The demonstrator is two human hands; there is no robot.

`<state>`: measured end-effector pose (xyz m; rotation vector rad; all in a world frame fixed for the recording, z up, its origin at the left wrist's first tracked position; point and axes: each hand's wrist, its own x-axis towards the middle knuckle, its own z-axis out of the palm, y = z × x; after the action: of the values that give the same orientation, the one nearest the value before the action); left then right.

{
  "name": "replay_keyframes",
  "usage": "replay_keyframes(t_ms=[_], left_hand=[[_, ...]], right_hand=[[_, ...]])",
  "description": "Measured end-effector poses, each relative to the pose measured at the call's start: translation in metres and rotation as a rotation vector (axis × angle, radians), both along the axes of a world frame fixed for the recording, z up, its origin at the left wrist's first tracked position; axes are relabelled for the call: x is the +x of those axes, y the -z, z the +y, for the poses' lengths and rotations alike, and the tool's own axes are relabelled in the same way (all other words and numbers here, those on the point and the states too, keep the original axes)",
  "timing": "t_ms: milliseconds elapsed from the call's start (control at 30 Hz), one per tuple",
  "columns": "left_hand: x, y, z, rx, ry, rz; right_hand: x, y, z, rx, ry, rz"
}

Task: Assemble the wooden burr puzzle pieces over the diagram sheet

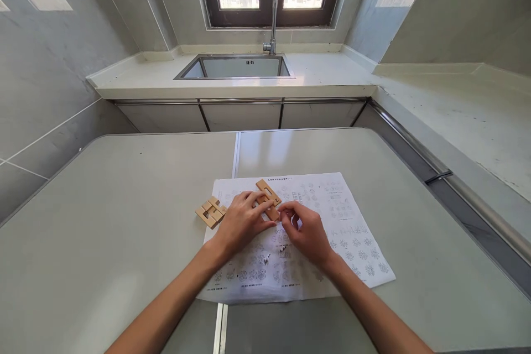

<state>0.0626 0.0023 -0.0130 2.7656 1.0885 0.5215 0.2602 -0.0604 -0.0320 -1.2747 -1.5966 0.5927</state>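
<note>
Wooden puzzle pieces (pixel 269 199) held on a printed sheet (pixel 332 215).
Left hand (pixel 240 224) and right hand (pixel 305 232) both pinch them with closed fingers (mid-tabletop (pixel 103 221)); another wooden cluster (pixel 211 211) lies just left.

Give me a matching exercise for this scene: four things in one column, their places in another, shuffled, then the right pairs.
Things:
1. wooden puzzle pieces
2. second cluster of wooden pieces
3. printed sheet
4. faucet

Places:
A. behind the sink, below the window
B. flat on the table, under both hands
C. at the fingers of the left hand and right hand
D. at the sheet's left edge, beside the left hand

Pairs: 1-C, 2-D, 3-B, 4-A
</note>
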Motion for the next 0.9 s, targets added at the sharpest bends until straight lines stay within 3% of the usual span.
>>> replay_keyframes(t_ms=[200,433,733,900], left_hand=[[0.012,0.002,-0.009,-0.039,0.165,-0.081],[-0.004,0.009,-0.018,-0.044,0.004,-0.099],[-0.017,0.006,-0.025,-0.178,0.061,-0.154],[-0.021,0.005,-0.029,-0.192,0.055,-0.166]], right_hand=[[0.009,0.003,0.006,0.050,0.156,-0.113],[0.012,0.013,0.009,0.045,0.062,-0.222],[0.013,0.014,0.007,0.007,0.072,-0.233],[0.013,0.019,0.008,0.020,0.039,-0.373]])
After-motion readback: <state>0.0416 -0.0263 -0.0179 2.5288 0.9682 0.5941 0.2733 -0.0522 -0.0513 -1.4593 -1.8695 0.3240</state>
